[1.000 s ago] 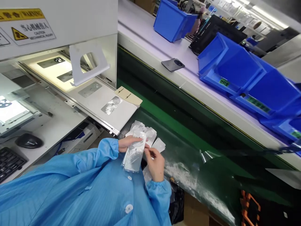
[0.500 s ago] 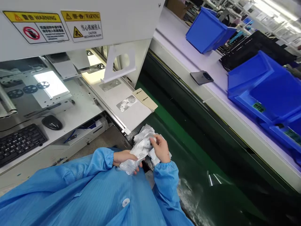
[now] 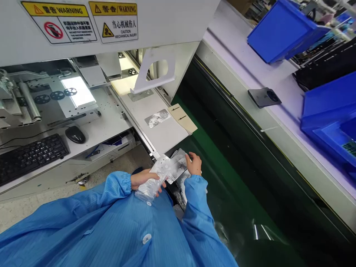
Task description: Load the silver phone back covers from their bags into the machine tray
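My left hand (image 3: 145, 180) is closed around a bundle of clear plastic film sheets (image 3: 148, 191), held in front of my blue smock. A thin see-through film sheet (image 3: 178, 162) stretches from the top of that bundle towards my right hand (image 3: 195, 164), whose thumb and fingers pinch its far end. Below the right hand lie more shiny film pieces (image 3: 180, 178) in a loose pile, partly hidden by hand and sleeve. Just beyond both hands, a flat machine tray (image 3: 169, 138) carries a phone-shaped silvery film (image 3: 157, 118).
A beige card (image 3: 183, 118) sits at the tray's right edge. To the left are a keyboard (image 3: 33, 157) and a mouse (image 3: 75, 134). A dark green conveyor belt (image 3: 222, 163) runs along the right. Beyond it, a shelf holds a phone (image 3: 264, 97) and blue bins (image 3: 283, 33).
My right hand has moved off the bundle to the right, drawing a clear film sheet out from it. The left hand keeps its hold. The whole view has shifted slightly.
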Demonstrator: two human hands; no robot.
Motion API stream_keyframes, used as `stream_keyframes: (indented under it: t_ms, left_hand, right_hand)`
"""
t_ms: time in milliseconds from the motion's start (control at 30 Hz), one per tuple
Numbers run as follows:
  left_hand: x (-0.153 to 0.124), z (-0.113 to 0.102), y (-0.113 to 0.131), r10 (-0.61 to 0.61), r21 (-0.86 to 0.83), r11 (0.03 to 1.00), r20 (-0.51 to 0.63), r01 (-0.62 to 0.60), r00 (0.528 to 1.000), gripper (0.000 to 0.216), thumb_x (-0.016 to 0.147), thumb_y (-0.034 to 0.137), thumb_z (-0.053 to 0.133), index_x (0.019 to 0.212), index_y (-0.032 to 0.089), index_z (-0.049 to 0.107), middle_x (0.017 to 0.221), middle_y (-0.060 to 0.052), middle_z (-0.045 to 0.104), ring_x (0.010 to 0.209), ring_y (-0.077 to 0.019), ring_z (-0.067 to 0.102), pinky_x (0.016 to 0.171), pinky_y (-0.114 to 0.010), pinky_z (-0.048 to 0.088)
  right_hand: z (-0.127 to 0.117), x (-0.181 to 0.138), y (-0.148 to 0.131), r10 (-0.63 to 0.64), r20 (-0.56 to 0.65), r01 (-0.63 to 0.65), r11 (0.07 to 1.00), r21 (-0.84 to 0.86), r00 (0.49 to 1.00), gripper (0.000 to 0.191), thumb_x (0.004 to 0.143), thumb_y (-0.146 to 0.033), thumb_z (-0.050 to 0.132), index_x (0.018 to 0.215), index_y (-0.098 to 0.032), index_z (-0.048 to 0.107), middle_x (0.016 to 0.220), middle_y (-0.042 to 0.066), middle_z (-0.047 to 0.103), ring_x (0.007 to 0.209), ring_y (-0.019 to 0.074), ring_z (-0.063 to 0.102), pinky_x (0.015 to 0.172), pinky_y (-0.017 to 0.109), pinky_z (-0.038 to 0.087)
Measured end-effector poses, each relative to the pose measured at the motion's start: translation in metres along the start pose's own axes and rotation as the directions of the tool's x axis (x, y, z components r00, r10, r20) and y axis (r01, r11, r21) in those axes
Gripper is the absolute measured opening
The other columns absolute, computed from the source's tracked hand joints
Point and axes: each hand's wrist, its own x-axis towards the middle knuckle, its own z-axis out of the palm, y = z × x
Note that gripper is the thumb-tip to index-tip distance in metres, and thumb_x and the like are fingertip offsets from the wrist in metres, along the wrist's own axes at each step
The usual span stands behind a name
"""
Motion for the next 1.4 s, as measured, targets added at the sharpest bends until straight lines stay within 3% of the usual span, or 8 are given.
stream_keyframes:
  t_ms: [167, 333, 433, 500, 667, 767, 900, 1400]
  left_hand:
    - [0.002, 0.012, 0.013, -0.018, 0.09, 0.996, 0.076, 0.011, 0.997, 0.058, 0.072, 0.032, 0.072, 0.125, 0.013, 0.057, 0.091, -0.014, 0.073, 0.071, -0.0255, 0.069, 0.065, -0.04, 0.055]
    - [-0.011, 0.003, 0.02, -0.026, 0.05, 0.999, 0.183, 0.017, 0.983, 0.051, 0.078, 0.028, 0.068, 0.125, 0.015, 0.058, 0.091, -0.011, 0.072, 0.073, -0.0238, 0.068, 0.069, -0.04, 0.054]
    - [-0.027, -0.012, 0.017, 0.03, -0.029, 0.999, 0.138, -0.026, 0.99, 0.045, 0.08, 0.025, 0.065, 0.122, 0.012, 0.059, 0.093, -0.011, 0.07, 0.075, -0.0227, 0.067, 0.069, -0.04, 0.054]
    - [-0.037, -0.024, 0.012, 0.072, -0.089, 0.994, 0.079, -0.065, 0.994, 0.042, 0.081, 0.023, 0.064, 0.12, 0.009, 0.06, 0.093, -0.011, 0.069, 0.076, -0.0235, 0.066, 0.07, -0.042, 0.054]
    - [-0.055, -0.045, 0.007, 0.134, -0.185, 0.973, -0.044, -0.14, 0.99, 0.043, 0.08, 0.023, 0.064, 0.12, 0.007, 0.06, 0.092, -0.011, 0.068, 0.078, -0.0255, 0.066, 0.072, -0.047, 0.054]
    - [-0.058, -0.05, 0.01, 0.156, -0.205, 0.964, -0.084, -0.17, 0.984, 0.043, 0.078, 0.025, 0.066, 0.118, 0.008, 0.061, 0.091, -0.011, 0.068, 0.077, -0.025, 0.066, 0.073, -0.048, 0.054]
    - [-0.055, -0.051, 0.012, 0.17, -0.22, 0.958, -0.085, -0.185, 0.982, 0.041, 0.077, 0.025, 0.067, 0.115, 0.01, 0.063, 0.091, -0.011, 0.068, 0.078, -0.0248, 0.066, 0.074, -0.048, 0.055]
    - [-0.053, -0.053, 0.009, 0.163, -0.244, 0.956, -0.016, -0.162, 0.987, 0.034, 0.081, 0.021, 0.065, 0.112, 0.009, 0.066, 0.092, -0.012, 0.068, 0.082, -0.0261, 0.066, 0.077, -0.05, 0.055]
  right_hand:
    - [-0.008, -0.025, -0.053, -0.338, 0.382, 0.173, 0.898, 0.404, 0.86, 0.041, 0.086, -0.055, 0.053, 0.091, -0.017, 0.068, 0.077, 0.004, 0.066, 0.069, 0.0167, 0.058, 0.063, 0.026, 0.045]
    - [-0.013, 0.006, -0.085, -0.343, 0.066, 0.327, 0.928, 0.179, 0.937, 0.035, 0.088, -0.049, 0.051, 0.086, -0.017, 0.065, 0.073, 0.002, 0.064, 0.065, 0.0153, 0.054, 0.061, 0.025, 0.039]
    - [-0.009, 0.047, -0.089, -0.299, -0.189, 0.311, 0.95, 0.034, 0.935, 0.037, 0.091, -0.047, 0.045, 0.092, -0.016, 0.065, 0.078, 0.005, 0.067, 0.069, 0.0179, 0.056, 0.066, 0.028, 0.04]
    - [-0.002, 0.075, -0.091, -0.26, -0.24, 0.258, 0.965, -0.039, 0.935, 0.036, 0.092, -0.044, 0.044, 0.093, -0.016, 0.066, 0.08, 0.007, 0.068, 0.073, 0.0203, 0.058, 0.07, 0.03, 0.041]
    - [0.036, 0.102, -0.1, -0.38, -0.254, 0.31, 0.91, -0.276, 0.889, 0.041, 0.093, -0.037, 0.045, 0.116, -0.009, 0.063, 0.114, 0.02, 0.064, 0.105, 0.0295, 0.054, 0.091, 0.041, 0.04]
    - [0.067, 0.078, -0.109, -0.487, -0.234, 0.385, 0.845, -0.371, 0.841, 0.045, 0.094, -0.042, 0.045, 0.125, -0.012, 0.059, 0.13, 0.019, 0.055, 0.119, 0.0318, 0.047, 0.101, 0.046, 0.034]
    - [0.095, 0.042, -0.111, -0.461, -0.118, 0.374, 0.823, -0.427, 0.88, 0.048, 0.09, -0.051, 0.053, 0.121, -0.017, 0.062, 0.136, 0.019, 0.051, 0.125, 0.0351, 0.041, 0.106, 0.053, 0.026]
    - [0.09, 0.033, -0.093, -0.467, 0.001, 0.436, 0.824, -0.362, 0.884, 0.051, 0.09, -0.047, 0.052, 0.129, -0.014, 0.056, 0.143, 0.019, 0.043, 0.136, 0.0337, 0.032, 0.111, 0.049, 0.029]
